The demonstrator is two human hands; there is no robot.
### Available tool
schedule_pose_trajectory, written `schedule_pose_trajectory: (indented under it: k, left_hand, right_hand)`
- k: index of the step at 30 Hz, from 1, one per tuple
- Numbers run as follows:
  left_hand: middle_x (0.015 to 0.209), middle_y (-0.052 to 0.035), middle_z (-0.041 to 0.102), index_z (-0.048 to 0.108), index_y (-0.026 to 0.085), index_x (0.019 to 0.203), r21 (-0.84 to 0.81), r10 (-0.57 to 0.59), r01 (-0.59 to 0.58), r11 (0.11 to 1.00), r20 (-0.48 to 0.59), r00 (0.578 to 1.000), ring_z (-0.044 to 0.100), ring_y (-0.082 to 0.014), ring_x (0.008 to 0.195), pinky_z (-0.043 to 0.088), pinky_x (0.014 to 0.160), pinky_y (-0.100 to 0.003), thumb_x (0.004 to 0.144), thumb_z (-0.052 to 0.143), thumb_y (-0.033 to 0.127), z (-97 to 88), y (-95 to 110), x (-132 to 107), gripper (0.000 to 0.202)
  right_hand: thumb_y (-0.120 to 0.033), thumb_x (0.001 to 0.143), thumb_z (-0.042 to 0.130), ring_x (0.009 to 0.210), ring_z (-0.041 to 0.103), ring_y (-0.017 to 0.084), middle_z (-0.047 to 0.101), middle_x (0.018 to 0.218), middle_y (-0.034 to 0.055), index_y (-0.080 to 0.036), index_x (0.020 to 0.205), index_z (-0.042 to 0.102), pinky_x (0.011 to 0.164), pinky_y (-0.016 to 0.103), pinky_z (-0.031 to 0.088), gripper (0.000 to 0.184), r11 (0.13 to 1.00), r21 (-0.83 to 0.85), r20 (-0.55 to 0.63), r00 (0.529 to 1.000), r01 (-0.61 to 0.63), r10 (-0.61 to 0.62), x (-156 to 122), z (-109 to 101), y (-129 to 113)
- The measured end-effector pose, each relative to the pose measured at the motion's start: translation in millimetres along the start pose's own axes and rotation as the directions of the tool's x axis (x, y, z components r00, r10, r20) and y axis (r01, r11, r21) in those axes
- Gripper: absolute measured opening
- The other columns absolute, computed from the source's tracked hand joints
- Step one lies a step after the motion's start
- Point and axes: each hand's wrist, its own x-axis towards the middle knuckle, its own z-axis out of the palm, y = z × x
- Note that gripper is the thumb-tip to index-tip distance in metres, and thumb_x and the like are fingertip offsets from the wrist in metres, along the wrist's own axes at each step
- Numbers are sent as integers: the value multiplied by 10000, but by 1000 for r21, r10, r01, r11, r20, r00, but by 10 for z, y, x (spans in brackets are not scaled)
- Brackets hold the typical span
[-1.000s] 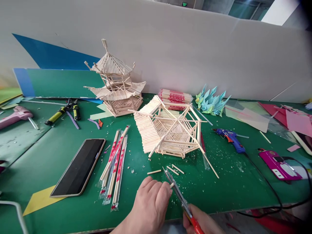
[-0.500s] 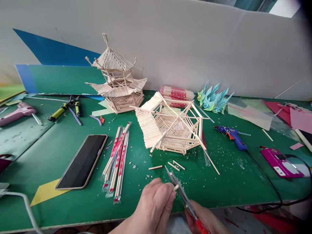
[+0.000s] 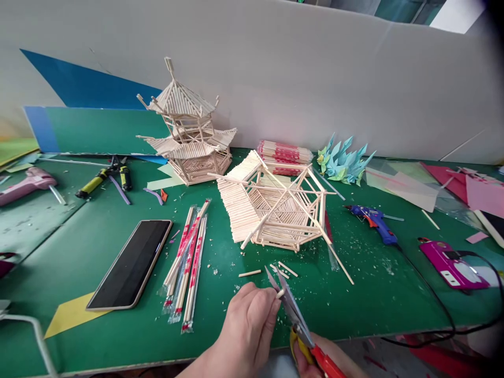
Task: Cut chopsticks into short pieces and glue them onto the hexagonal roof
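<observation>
My left hand [image 3: 249, 323] is closed around a thin wooden stick [image 3: 280, 293], whose tip pokes out past my fingers. My right hand [image 3: 315, 357] grips scissors [image 3: 296, 312] with red and yellow handles. Their blades are parted, and the stick's tip lies at them. Just beyond, several short cut sticks [image 3: 249, 273] lie among small chips. Behind these stands a partly roofed stick model [image 3: 275, 210], its left side covered with sticks and the rest an open frame. Most of the held stick is hidden in my left fist.
A finished-looking stick pagoda [image 3: 189, 131] stands at the back. Wrapped chopsticks [image 3: 189, 268] and a phone [image 3: 129, 265] lie to the left. On the right are a blue glue gun [image 3: 372, 220], a magenta device [image 3: 452, 264] and a black cable [image 3: 429, 294]. Pliers [image 3: 106, 178] lie at the back left.
The scissors have opened wider around the stick's tip, and their yellow handle now shows. My left hand has shifted slightly up and left, still holding the stick.
</observation>
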Motion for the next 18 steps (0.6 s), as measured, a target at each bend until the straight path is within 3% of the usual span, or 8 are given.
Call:
schedule_pose_trajectory:
  k: [3,7,11,18]
  left_hand:
    - [575,22,497,460,195,761,-100,-148,149,984,17,989,429,-110,483,360,469,-216,882,347,118,21,22,-1,183]
    - [570,27,492,470,193,754,-159,-216,226,961,81,973,434,-102,479,356,463,-200,887,353,125,-27,80,51,190]
    - [587,17,530,471,193,774,-149,-198,206,967,70,978,455,-107,485,372,477,-202,883,359,119,-61,97,92,173]
    - [595,-3,549,446,189,749,-15,-107,110,994,112,988,452,-131,499,365,496,-234,858,366,88,-47,54,46,169]
  right_hand:
    - [-520,817,369,411,367,87,373,461,-53,-191,579,538,469,211,381,440,991,85,-7,994,-105,106,15,-61,-44]
    - [-537,811,402,401,351,83,364,443,-67,-197,610,560,478,208,383,425,971,161,-56,981,-175,186,32,-78,-32]
    - [-491,833,388,404,361,84,379,439,-65,-198,607,573,513,225,405,413,975,155,-101,980,-156,173,33,-51,2]
    - [-528,812,401,414,341,83,369,467,-63,-197,619,562,456,207,328,416,978,134,-45,985,-161,169,30,-71,-11]
